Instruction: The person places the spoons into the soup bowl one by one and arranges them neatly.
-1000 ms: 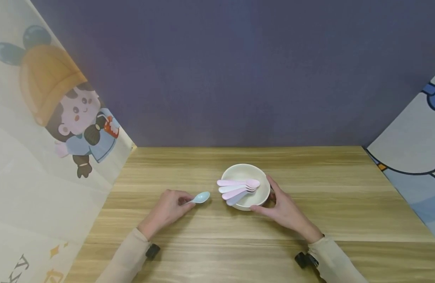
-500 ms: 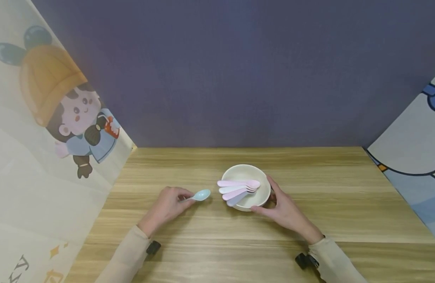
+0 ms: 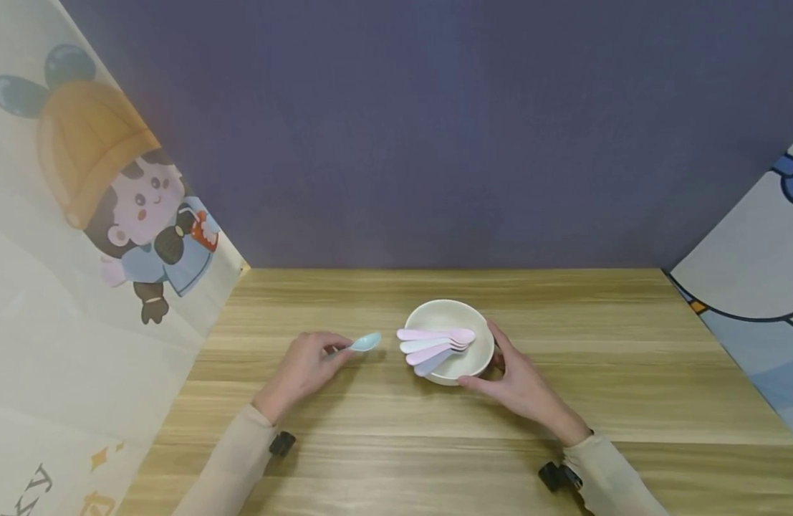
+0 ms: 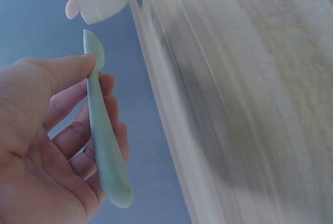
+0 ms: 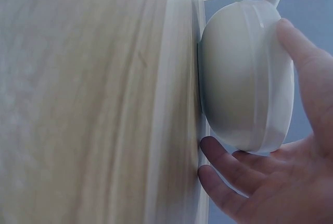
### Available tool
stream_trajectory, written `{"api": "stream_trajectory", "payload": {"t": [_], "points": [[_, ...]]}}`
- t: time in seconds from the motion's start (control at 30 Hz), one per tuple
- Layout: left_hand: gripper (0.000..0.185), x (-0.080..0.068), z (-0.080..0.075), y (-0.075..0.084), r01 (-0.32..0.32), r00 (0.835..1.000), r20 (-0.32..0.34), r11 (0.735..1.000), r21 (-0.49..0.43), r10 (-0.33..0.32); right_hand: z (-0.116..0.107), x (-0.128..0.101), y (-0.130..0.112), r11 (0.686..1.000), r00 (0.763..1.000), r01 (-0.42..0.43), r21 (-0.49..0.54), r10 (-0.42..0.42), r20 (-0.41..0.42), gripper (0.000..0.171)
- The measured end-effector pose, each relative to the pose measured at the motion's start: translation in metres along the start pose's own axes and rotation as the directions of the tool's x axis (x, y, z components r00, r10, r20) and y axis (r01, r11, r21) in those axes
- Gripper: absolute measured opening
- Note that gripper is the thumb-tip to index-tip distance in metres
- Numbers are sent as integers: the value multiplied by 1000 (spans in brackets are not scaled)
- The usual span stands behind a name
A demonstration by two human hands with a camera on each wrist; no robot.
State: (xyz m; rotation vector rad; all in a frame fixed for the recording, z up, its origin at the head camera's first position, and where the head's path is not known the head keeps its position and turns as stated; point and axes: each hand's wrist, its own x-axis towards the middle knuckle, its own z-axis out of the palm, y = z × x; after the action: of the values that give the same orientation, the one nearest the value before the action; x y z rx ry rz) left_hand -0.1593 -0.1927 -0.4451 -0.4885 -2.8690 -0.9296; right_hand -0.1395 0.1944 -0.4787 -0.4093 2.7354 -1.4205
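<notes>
The blue spoon (image 3: 362, 342) is lifted just off the table (image 3: 628, 387), left of the bowl (image 3: 449, 315) and apart from it, its scoop pointing right. The left hand (image 3: 306, 369) pinches its handle between thumb and curled fingers (image 4: 78, 140). The bowl stands mid-table with four spoons (image 3: 435, 342) fanned inside, handles jutting over its left rim. The right hand (image 3: 521, 387) cups the bowl's right side, thumb and fingers curved against its wall. A dark wall (image 3: 435, 129) stands at the far edge, cartoon panels (image 3: 99, 215) at the sides.
</notes>
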Motion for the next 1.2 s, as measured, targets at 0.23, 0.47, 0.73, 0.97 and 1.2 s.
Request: {"api": "stream_trajectory", "payload": {"t": [0.23, 0.47, 0.73, 0.97, 1.2], "points": [[19, 4, -1, 0, 19, 1000, -13, 1000, -18, -19, 0, 0, 1, 1000, 1000, -8, -7, 8, 3, 122], [19, 9, -4, 3, 8, 999, -39, 999, -35, -10, 0, 1, 0, 1000, 1000, -7, -14, 7, -4, 121], [17, 17, -5, 10, 21, 999, -41, 998, -52, -23, 0, 1, -1, 999, 1000, -23, -24, 23, -4, 122], [16, 22, -5, 16, 18, 998, -59, 999, -50, -21, 0, 1, -1, 999, 1000, -19, -29, 19, -5, 123], [17, 27, -3, 21, -15, 997, -72, 1000, -22, 13, 0, 0, -1, 1000, 1000, -20, -17, 20, -2, 122]]}}
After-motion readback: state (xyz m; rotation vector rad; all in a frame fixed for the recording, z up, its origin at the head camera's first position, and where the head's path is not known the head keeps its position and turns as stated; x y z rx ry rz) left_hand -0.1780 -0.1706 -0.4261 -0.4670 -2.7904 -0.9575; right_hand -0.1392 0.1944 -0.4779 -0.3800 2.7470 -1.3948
